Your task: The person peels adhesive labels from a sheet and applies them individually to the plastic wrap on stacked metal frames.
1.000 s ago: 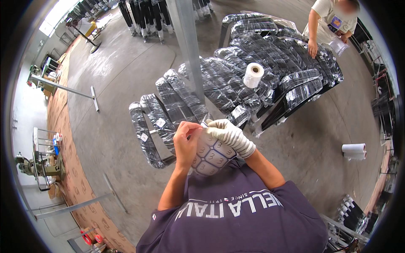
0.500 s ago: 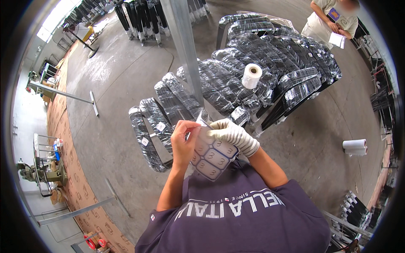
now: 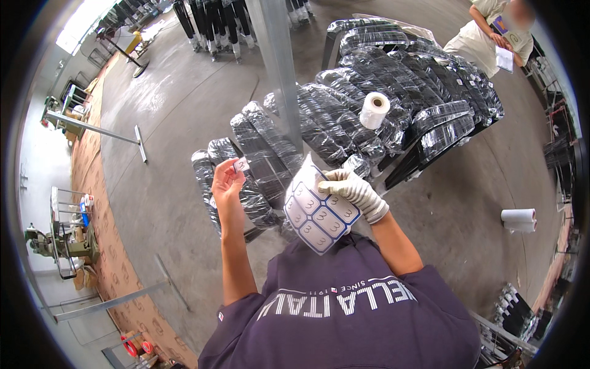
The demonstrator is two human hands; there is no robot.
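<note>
From my end of the rig I am seeing the bare left hand (image 3: pixel 227 182) to the left of the post (image 3: pixel 275 67), its thumb and fingertips closing narrowly on one small label (image 3: pixel 241 165) while its other fingers are bending loosely. The gloved right hand (image 3: pixel 355 192) is staying to the right of the post and on its near side, thumb and fingers pinching the right edge of the sheet (image 3: pixel 321 218). That sheet is hanging tilted just below the post's lower end, one corner pointing up, and it is showing rows of blue-bordered squares. Around the post, clear film is enclosing black frames (image 3: pixel 264 163): a few are lying to its left, partly behind the left hand, and a larger pile (image 3: pixel 399 77) is spreading to its right. On that pile a film roll (image 3: pixel 375 111) is standing on end, right of the post. The post itself is getting in my way, hiding a strip of the wrapped frames. Beyond it, black bars (image 3: pixel 215 27) with pale ends are standing together. Far to its right a co-worker (image 3: pixel 474 46) is holding papers (image 3: pixel 504 59), and white rolls (image 3: pixel 518 216) are lying on the floor.
</note>
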